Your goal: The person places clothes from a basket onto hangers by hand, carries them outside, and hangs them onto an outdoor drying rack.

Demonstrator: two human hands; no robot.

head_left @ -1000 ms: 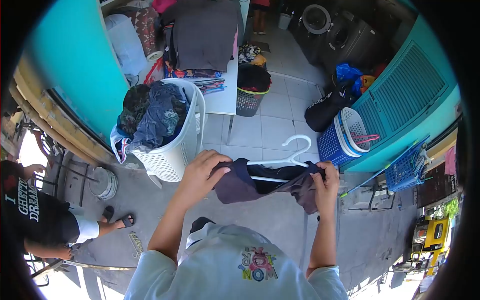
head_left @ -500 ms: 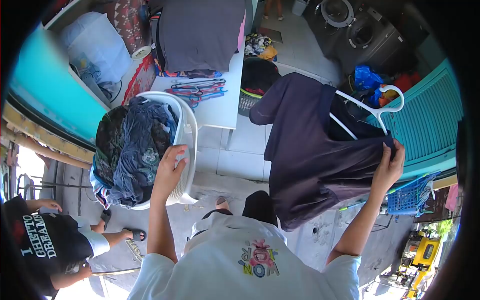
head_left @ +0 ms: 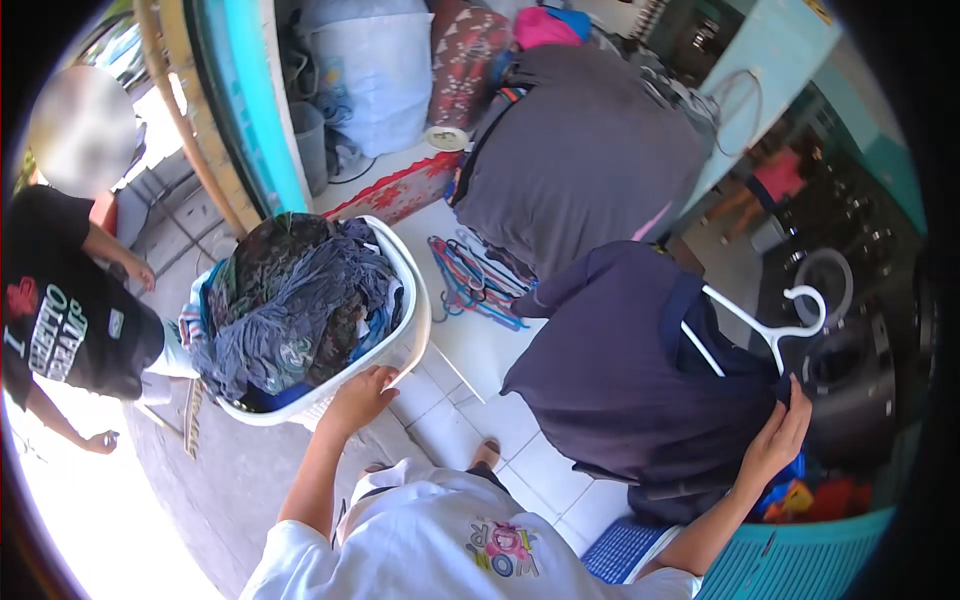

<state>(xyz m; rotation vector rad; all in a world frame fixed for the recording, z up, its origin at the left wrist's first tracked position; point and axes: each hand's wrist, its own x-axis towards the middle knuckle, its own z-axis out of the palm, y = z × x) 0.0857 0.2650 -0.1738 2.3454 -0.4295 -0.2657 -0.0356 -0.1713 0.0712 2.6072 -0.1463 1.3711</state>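
My right hand (head_left: 778,438) grips a dark purple shirt (head_left: 640,370) near its neckline, on the right. A white hanger (head_left: 770,330) sits inside the shirt, its hook sticking out past the collar. My left hand (head_left: 362,400) is by the near rim of a white laundry basket (head_left: 418,345), fingers slightly bent and apart, holding nothing. Dark, crumpled clothes (head_left: 300,320) fill the basket to above its rim. Several red, blue and grey hangers (head_left: 475,285) lie on the white table (head_left: 470,355) between basket and shirt.
Folded dark clothes (head_left: 590,160) are piled on the table beyond the shirt. A person in a black shirt (head_left: 85,310) stands at the left. Another person (head_left: 775,180) is in the back room near dark washing machines (head_left: 850,380). A blue basket (head_left: 620,550) stands low at the right.
The view has swung right and nearer the table. The shirt, earlier held by both hands, now hangs from my right hand only; my left hand let go and moved beside the basket.
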